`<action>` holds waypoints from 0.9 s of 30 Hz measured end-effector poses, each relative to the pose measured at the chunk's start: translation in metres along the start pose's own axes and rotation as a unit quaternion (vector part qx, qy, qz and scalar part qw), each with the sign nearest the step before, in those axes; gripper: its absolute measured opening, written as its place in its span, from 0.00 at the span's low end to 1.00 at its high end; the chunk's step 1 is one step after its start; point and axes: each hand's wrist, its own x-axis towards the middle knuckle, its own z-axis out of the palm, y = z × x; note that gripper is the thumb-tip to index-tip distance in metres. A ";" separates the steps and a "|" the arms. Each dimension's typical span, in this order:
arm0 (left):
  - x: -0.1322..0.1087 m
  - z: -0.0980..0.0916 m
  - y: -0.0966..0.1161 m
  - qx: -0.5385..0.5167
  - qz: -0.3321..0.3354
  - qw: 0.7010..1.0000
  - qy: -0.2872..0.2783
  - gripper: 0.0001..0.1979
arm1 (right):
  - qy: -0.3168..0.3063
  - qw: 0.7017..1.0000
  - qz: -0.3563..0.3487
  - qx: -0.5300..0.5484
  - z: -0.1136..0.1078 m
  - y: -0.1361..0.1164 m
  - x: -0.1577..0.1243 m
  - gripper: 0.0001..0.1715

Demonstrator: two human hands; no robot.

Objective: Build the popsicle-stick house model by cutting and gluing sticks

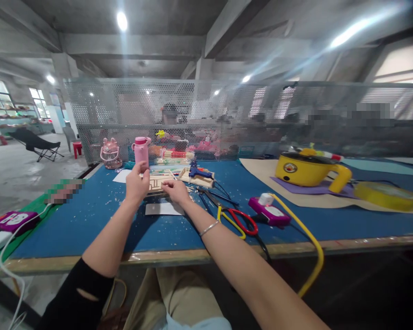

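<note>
A small panel of pale wooden sticks [154, 184], set in an angular lattice pattern, is between my hands on the blue table mat. My left hand [136, 184] is at the panel's left side, with thumb and curled fingers closed at its edge. Over the right part of the panel, my right hand [176, 190] pinches its fingertips together; whatever is between them is too small to make out. A white paper strip [164, 209] lies just below. Behind the right hand, a blue glue gun [199, 171] rests on a wooden stick tray [184, 176].
Red-handled scissors [246, 222] and yellow-handled pliers [232, 223] lie right of my hands. Beyond are a purple power socket [270, 214] with a yellow cable and a yellow electric pot [301, 170]. A pink bottle [141, 150] stands behind my left hand, before a perforated metal screen [131, 110].
</note>
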 end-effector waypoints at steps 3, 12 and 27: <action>0.028 -0.009 0.001 0.041 0.002 0.979 -0.199 0.25 | -0.006 0.999 0.048 0.023 0.009 0.006 0.003 0.10; 0.035 0.003 0.001 0.116 0.044 0.907 -0.402 0.31 | -0.040 0.994 0.083 0.058 0.007 -0.003 0.000 0.08; 0.031 0.018 -0.015 0.128 0.060 0.933 -0.331 0.24 | -0.068 0.992 0.083 0.060 0.005 -0.002 -0.003 0.10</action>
